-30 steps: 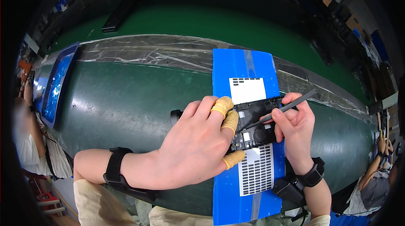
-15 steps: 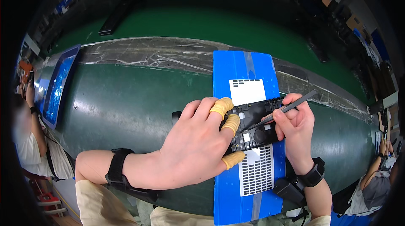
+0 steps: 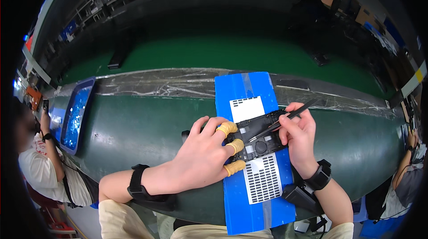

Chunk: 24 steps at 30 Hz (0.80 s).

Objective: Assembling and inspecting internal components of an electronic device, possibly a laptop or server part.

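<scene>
A black plastic housing (image 3: 260,147) with recesses, a round part and a few pale squares lies across a blue corrugated board (image 3: 226,207). My left hand (image 3: 200,155) grips its left end, with yellow finger cots on the thumb and two fingers; the other fingers are bare. In my right hand (image 3: 299,137), pinched between thumb and fingers, are dark tweezers (image 3: 292,115), slanting down to the left. Their pale tips are at the middle of the housing; whether they hold anything is too small to tell. Below the housing lies a white sheet of black stickers (image 3: 264,186).
A second, mostly bare white sheet (image 3: 246,110) is on the board beyond the housing. At the left stands a blue tray (image 3: 73,120) of shiny bluish pieces. A person (image 3: 44,167) sits at the left, another (image 3: 403,176) at the right. Film covers the green table's far strip (image 3: 156,85).
The view has tilted up, so the board and hands appear lower and further left. Both hands keep their hold. The tweezer tips have shifted slightly over the housing.
</scene>
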{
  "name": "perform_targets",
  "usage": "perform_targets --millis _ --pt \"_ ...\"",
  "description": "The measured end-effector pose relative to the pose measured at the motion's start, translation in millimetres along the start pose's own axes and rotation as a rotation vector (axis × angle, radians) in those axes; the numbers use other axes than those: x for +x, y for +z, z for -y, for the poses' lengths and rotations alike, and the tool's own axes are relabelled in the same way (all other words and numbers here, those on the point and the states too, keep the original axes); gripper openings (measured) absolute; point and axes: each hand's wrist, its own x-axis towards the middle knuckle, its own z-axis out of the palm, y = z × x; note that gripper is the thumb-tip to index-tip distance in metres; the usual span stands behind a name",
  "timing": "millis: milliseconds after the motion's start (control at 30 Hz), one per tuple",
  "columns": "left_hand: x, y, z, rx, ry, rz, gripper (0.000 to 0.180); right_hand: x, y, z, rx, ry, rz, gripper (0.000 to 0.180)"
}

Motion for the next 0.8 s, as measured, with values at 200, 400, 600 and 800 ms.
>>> perform_targets --millis 200,400,600,800 --pt "-4 -5 -2 0.041 0.025 0.0 0.033 -11 -5 8 0.15 -0.13 -0.104 0.017" --pt "-37 -28 -1 -0.247 -0.25 -0.155 0.08 -34 -21 27 0.052 -0.103 -0.058 0.017" --pt "-57 0 5 -0.505 -0.37 -0.058 0.106 -32 -43 13 0.197 0.208 -0.122 0.016" --pt "-42 -30 11 -0.564 -0.157 -0.493 0.097 -34 -47 11 0.1 0.189 -0.089 0.016"
